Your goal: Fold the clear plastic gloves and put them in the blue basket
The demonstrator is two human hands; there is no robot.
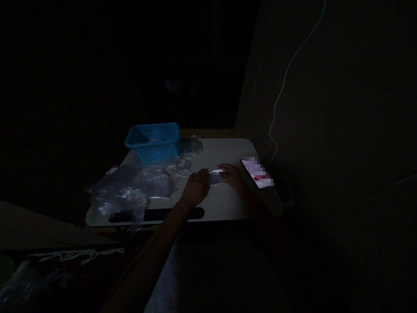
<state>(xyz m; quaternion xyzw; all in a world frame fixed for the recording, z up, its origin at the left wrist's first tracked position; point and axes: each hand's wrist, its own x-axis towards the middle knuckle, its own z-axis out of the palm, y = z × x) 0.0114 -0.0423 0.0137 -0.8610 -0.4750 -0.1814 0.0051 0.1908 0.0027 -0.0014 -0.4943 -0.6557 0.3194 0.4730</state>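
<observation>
We judge small clear plastic packet (216, 177) light, limp, slippery; pinch at ends. Left hand (196, 187), right hand (233, 176) flat on it, grip open, clasping nothing.

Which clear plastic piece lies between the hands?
The small flat piece alone mid-table, between left hand and right hand; the rest form a heap by the blue basket.

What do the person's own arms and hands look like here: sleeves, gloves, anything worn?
Both hands are bare: no gloves on the left hand or the right hand. The left forearm shows no sleeve and no watch or band at the wrist. The right forearm is lost in shadow, so a sleeve there cannot be told.
</observation>
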